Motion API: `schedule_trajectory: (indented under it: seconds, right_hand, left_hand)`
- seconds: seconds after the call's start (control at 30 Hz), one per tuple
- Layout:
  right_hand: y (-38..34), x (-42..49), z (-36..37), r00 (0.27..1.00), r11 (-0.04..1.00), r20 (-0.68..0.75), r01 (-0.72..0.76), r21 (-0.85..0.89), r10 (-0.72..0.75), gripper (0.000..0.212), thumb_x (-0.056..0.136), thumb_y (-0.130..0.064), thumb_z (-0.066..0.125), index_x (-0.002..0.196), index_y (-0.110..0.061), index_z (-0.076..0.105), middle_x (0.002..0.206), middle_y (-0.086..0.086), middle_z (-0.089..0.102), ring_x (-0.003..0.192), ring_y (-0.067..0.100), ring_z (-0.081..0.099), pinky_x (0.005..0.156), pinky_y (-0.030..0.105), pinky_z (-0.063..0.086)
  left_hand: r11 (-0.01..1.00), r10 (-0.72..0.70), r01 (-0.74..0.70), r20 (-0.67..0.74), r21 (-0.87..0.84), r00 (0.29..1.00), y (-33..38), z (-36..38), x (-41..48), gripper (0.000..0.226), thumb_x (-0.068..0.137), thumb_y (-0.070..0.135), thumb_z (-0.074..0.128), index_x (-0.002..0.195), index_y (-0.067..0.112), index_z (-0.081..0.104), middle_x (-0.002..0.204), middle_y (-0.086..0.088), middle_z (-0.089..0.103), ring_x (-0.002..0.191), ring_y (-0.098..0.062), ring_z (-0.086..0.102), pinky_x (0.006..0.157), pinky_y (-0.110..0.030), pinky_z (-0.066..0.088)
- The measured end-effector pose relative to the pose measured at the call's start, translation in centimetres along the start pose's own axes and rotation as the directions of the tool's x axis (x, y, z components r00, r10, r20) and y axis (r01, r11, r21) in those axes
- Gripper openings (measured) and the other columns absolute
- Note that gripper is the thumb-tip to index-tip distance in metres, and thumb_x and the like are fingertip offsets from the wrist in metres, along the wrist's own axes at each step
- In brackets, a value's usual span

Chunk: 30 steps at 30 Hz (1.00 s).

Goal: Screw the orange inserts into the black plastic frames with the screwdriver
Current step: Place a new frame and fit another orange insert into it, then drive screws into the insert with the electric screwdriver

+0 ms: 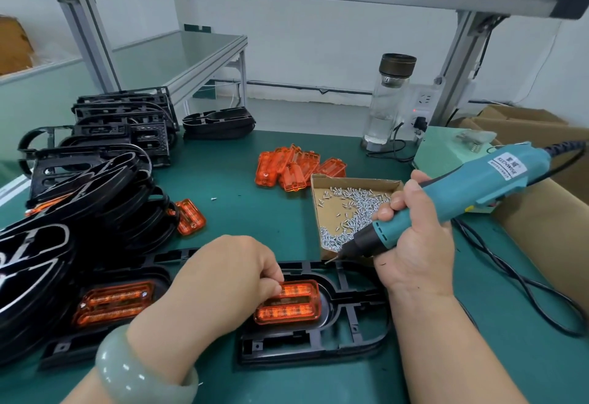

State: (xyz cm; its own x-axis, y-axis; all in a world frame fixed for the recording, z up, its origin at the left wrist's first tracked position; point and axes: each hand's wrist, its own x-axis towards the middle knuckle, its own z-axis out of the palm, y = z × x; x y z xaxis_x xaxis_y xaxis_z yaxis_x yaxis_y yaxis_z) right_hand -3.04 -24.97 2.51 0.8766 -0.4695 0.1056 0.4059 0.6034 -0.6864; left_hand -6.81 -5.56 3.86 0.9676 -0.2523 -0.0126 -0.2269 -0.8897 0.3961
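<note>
**A:** Which step is going on here?

**B:** Seating, I'd judge. The left hand (229, 273) is curling its fingertips onto the far left corner of the orange insert (288, 303), which is lying in the right opening of the black frame (318, 343) at the near edge of the table. Whether it is also pinching a screw, I cannot tell.

**A:** And the other hand?

**B:** The right hand (414, 244) is gripping the screwdriver (462, 190) with all its fingers wrapped round it. The tip is hanging just beyond the frame's far edge, not touching the insert.

**A:** So what is the next move asking for?

**B:** Probably bringing the tip down upright onto a corner hole while the left hand is pinning the insert flat. The second insert (114, 303), in the left opening, is already showing screws at its corners.

**A:** Any containers?

**B:** A shallow cardboard tray (357, 180), just beyond the right hand, is holding small silver screws (353, 212). Loose spare inserts (296, 167) are lying in a heap farther back, on the bare mat.
</note>
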Motion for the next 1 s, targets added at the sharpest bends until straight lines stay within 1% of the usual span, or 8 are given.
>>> schedule_trajectory:
  seconds: [0.13,0.3,0.43,0.5,0.57,0.67,0.73,1.0]
  right_hand:
    - [0.0,0.0,0.0,1.000,1.000,0.004,-0.008,0.009,0.008,0.013,0.096,-0.007,0.054,0.101,-0.018,0.056,0.059,-0.004,0.048,0.049,0.010,0.045,0.053,0.021,0.041]
    - [0.0,0.0,0.1,1.000,1.000,0.012,-0.001,0.009,0.001,0.013,0.097,-0.007,0.053,0.100,-0.018,0.056,0.058,-0.004,0.048,0.048,0.010,0.045,0.052,0.020,0.041]
    - [-0.1,-0.1,0.1,1.000,1.000,0.008,0.005,0.007,-0.005,0.012,0.097,-0.007,0.053,0.102,-0.017,0.055,0.058,-0.004,0.048,0.049,0.010,0.045,0.052,0.020,0.042]
    - [-0.2,-0.1,0.1,1.000,1.000,0.004,0.002,0.008,-0.002,0.012,0.097,-0.007,0.053,0.103,-0.017,0.055,0.058,-0.004,0.048,0.048,0.010,0.045,0.052,0.020,0.042]
    - [-0.2,-0.1,0.1,1.000,1.000,0.004,0.000,0.010,0.000,0.012,0.096,-0.007,0.054,0.103,-0.017,0.055,0.058,-0.004,0.048,0.048,0.009,0.045,0.052,0.020,0.042]
    - [-0.2,-0.2,0.2,1.000,1.000,0.010,0.002,0.005,-0.002,0.012,0.097,-0.007,0.053,0.103,-0.018,0.055,0.058,-0.004,0.048,0.048,0.010,0.045,0.053,0.021,0.042]
    - [-0.2,-0.2,0.2,1.000,1.000,0.013,0.006,0.004,-0.006,0.012,0.096,-0.007,0.053,0.102,-0.018,0.055,0.058,-0.004,0.048,0.049,0.010,0.045,0.053,0.021,0.042]
    - [-0.2,0.0,0.0,1.000,1.000,0.010,0.001,0.015,-0.001,0.013,0.096,-0.008,0.053,0.102,-0.018,0.056,0.058,-0.004,0.048,0.049,0.009,0.045,0.054,0.021,0.042]
  left_hand:
    - [0.998,0.019,-0.019,0.004,0.066,1.000,-0.2,0.6,0.3,0.003,0.082,0.038,0.065,0.082,0.036,0.068,0.073,0.016,0.060,0.076,-0.004,0.054,0.071,-0.022,0.045]
    - [0.994,0.045,-0.042,-0.027,0.098,0.999,-0.4,0.9,0.3,0.005,0.081,0.041,0.065,0.081,0.038,0.061,0.082,0.015,0.052,0.083,-0.005,0.050,0.073,-0.025,0.043]
    - [0.996,0.046,-0.041,-0.057,0.084,0.997,-0.7,0.6,0.0,0.010,0.082,0.043,0.065,0.091,0.039,0.065,0.080,0.018,0.051,0.083,-0.004,0.050,0.078,-0.025,0.045]
    - [0.995,0.068,-0.062,-0.077,0.079,0.995,-0.7,0.3,-0.3,0.007,0.083,0.040,0.064,0.088,0.037,0.067,0.080,0.018,0.054,0.082,-0.003,0.051,0.078,-0.025,0.045]
    - [0.991,0.103,-0.099,-0.045,0.085,0.994,-0.5,0.2,-0.6,0.006,0.082,0.040,0.064,0.087,0.038,0.068,0.083,0.016,0.054,0.084,-0.003,0.052,0.080,-0.025,0.045]
    - [0.977,0.150,-0.156,0.053,0.148,0.987,0.1,0.4,-0.7,0.017,0.084,0.044,0.062,0.099,0.040,0.067,0.088,0.016,0.048,0.090,-0.005,0.049,0.083,-0.024,0.043]
    - [0.969,0.150,-0.164,0.089,0.186,0.985,0.4,0.7,-0.6,0.021,0.086,0.040,0.060,0.106,0.039,0.066,0.093,0.014,0.050,0.095,-0.007,0.050,0.084,-0.025,0.044]
    - [0.958,0.143,-0.175,0.150,0.225,0.978,0.6,1.2,-0.3,0.024,0.094,0.033,0.049,0.113,0.038,0.063,0.098,0.010,0.047,0.100,-0.012,0.052,0.083,-0.024,0.043]
